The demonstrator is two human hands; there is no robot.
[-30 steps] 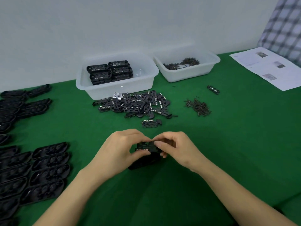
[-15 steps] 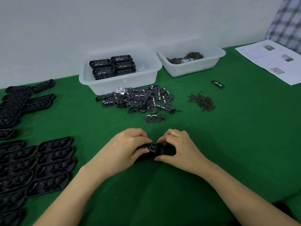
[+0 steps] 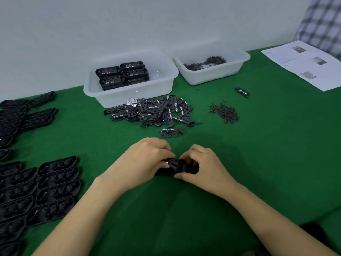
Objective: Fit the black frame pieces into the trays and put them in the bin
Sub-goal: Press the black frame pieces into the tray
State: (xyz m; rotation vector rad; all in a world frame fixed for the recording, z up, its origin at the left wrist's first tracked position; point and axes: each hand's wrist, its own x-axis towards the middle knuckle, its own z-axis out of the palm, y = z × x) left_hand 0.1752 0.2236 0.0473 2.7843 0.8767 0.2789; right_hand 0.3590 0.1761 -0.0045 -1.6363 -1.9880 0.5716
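Note:
A black tray with a black frame piece (image 3: 175, 165) lying in it rests on the green table between my hands. My left hand (image 3: 142, 159) grips its left end, fingers curled over the top. My right hand (image 3: 203, 163) grips the right end, thumb at the near edge. Most of the tray is hidden under my fingers. A heap of loose black frame pieces (image 3: 153, 112) lies farther back. Behind it stands the white bin (image 3: 166, 82), holding several filled trays (image 3: 121, 74) stacked at its left. Rows of empty black trays (image 3: 55, 183) lie at the left.
A second white bin (image 3: 238, 69) at the back right holds small dark screws. More screws (image 3: 224, 112) lie loose on the cloth, with one stray black piece (image 3: 242, 92) beyond them. Printed sheets (image 3: 304, 63) lie at the far right.
Both hands have lowered the tray and frame piece from a tilted, lifted hold down flat onto the table. My fingers have closed further over its two ends.

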